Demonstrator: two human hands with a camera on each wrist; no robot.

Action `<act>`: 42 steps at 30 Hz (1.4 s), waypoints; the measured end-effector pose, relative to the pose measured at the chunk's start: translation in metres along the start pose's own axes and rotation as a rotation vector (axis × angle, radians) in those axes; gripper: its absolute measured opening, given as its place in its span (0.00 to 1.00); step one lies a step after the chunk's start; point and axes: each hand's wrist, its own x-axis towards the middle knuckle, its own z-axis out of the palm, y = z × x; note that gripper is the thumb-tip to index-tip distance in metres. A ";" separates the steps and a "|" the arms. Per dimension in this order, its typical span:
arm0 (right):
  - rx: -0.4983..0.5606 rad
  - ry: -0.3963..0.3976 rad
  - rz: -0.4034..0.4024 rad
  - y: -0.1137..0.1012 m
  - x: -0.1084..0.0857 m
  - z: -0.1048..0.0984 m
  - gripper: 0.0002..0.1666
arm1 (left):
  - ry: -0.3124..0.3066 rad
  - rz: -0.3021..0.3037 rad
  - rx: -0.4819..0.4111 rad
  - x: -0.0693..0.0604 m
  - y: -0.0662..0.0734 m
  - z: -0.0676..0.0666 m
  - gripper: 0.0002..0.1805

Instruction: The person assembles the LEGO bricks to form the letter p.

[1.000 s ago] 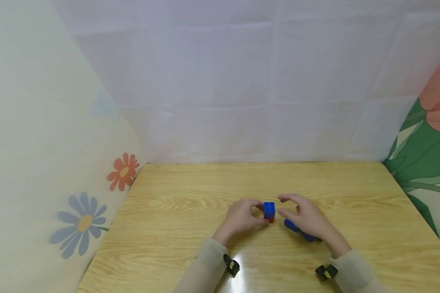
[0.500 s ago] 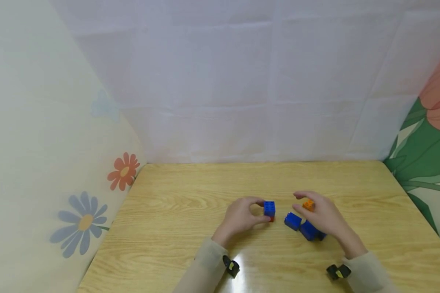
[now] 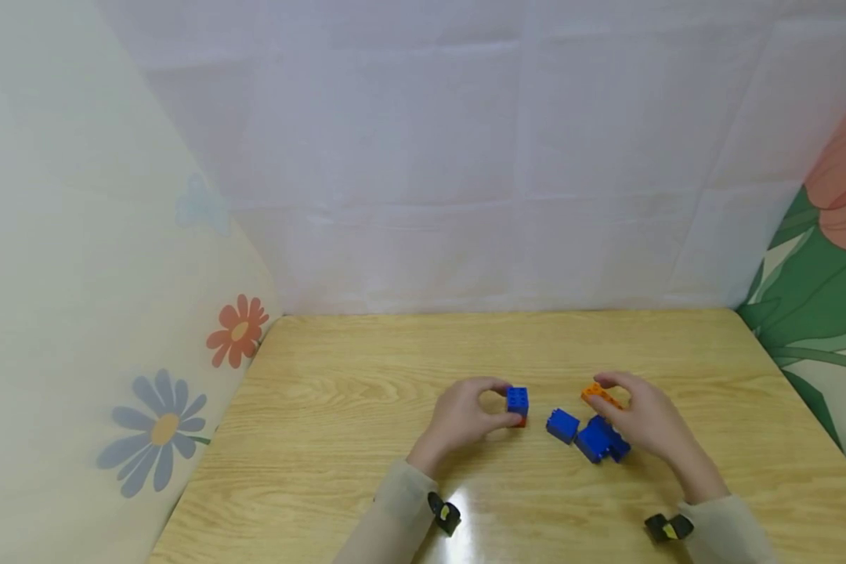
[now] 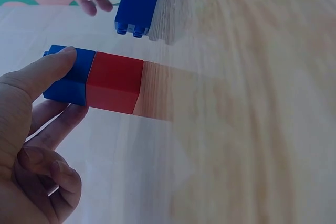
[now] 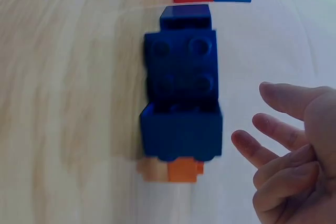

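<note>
My left hand pinches a blue toy brick between thumb and fingers. In the left wrist view, that brick joins a red brick, which stands on the table beneath it. My right hand hovers by an orange brick, with thumb and forefinger spread on either side. In the right wrist view its fingers hold nothing and stay apart from the bricks; the orange brick there is partly hidden behind a blue one.
Between the hands lie loose blue bricks: one by itself, and a close cluster near the right hand. The wooden table meets a white cloth wall at the back. Flower-patterned walls border both sides.
My right hand has moved rightward, away from the stacked blue and red bricks, over to the orange brick, uncovering the loose blue bricks. The left hand keeps its hold, nearly still.
</note>
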 end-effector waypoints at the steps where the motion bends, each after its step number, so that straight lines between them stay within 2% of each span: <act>1: 0.004 -0.004 0.008 0.002 -0.001 -0.001 0.29 | 0.001 0.000 -0.002 0.000 0.000 0.000 0.28; 9: -0.033 -0.012 0.048 0.012 -0.006 -0.003 0.27 | 0.007 0.012 0.011 0.001 -0.001 0.001 0.25; 23: -0.055 -0.081 0.148 0.019 0.001 0.002 0.32 | 0.009 0.009 0.033 0.001 -0.002 0.002 0.23; 42: -0.112 -0.089 0.138 0.017 0.007 0.006 0.27 | -0.003 0.010 0.023 0.001 -0.001 0.001 0.23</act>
